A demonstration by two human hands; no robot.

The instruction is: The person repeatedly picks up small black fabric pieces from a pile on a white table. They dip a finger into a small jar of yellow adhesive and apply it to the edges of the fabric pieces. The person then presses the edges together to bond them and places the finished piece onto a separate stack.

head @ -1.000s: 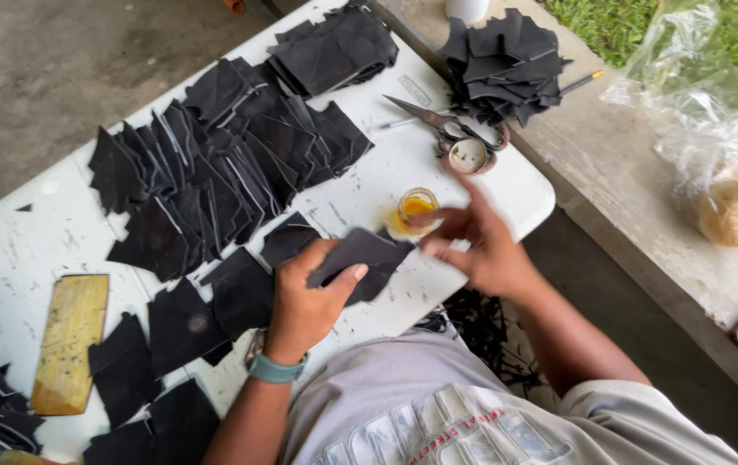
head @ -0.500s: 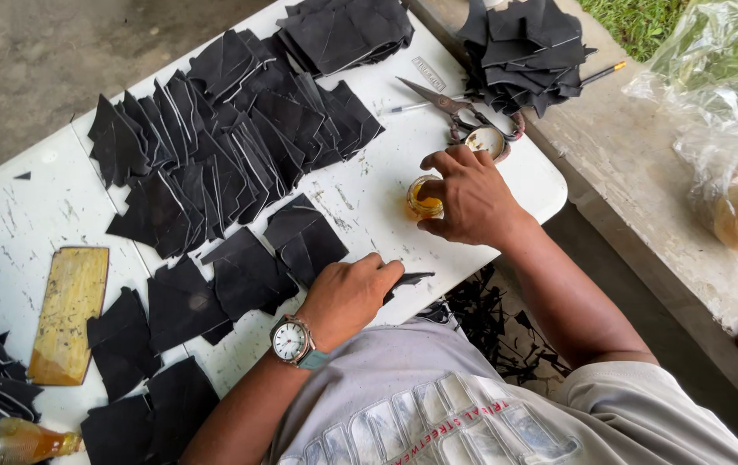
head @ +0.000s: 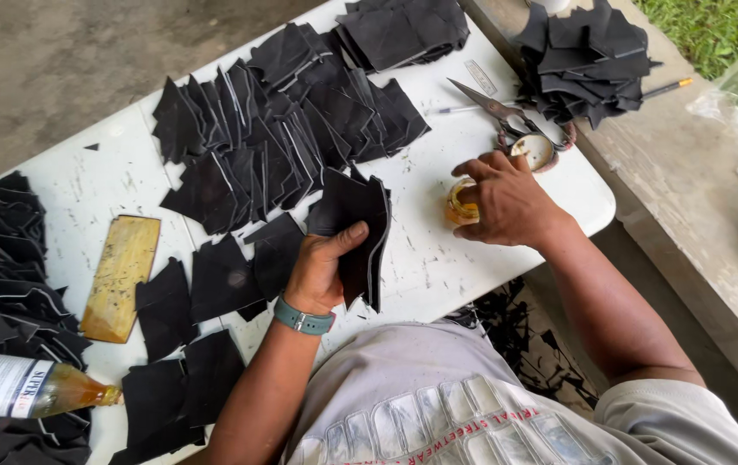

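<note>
Several black cut pieces now stand gathered on edge in the left hand, thumb across the front and fingers curled behind, lifted just above the white table; half a second ago that hand lay flat near the table edge with only a sliver of black under it, so a small stack has been picked up and squared; the right hand has stayed at the small amber jar, fingers draped over and around it, though whether it grips or merely rests cannot be told; judged from this, glue is being reached while the stack waits. Just beyond lie scissors and a round lid; overlapping black pieces fan across the table; a yellow block sits left.
</note>
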